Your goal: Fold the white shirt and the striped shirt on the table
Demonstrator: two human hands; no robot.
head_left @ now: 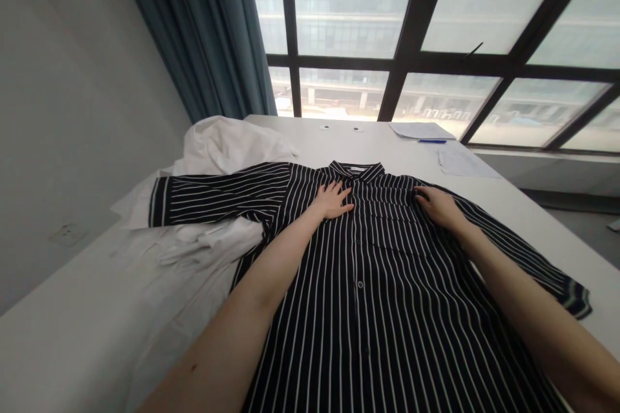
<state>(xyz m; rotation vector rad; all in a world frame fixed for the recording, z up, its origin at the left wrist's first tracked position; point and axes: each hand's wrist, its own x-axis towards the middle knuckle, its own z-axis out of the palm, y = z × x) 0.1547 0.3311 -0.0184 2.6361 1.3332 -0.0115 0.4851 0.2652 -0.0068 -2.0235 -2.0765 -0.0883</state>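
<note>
A black shirt with thin white stripes (382, 297) lies spread front-up on a white table (513, 200), collar at the far end and both short sleeves stretched out. My left hand (332, 200) rests flat on the chest just left of the button line, fingers spread. On the right side of the chest, near the shoulder, my right hand (438, 204) lies palm down with its fingers out. Neither hand holds anything.
White garments (217, 148) are heaped at the shirt's left, partly under its left sleeve. Papers (460, 161) and a blue pen (432, 141) lie at the table's far right. A grey wall, a teal curtain (208, 32) and large windows stand behind.
</note>
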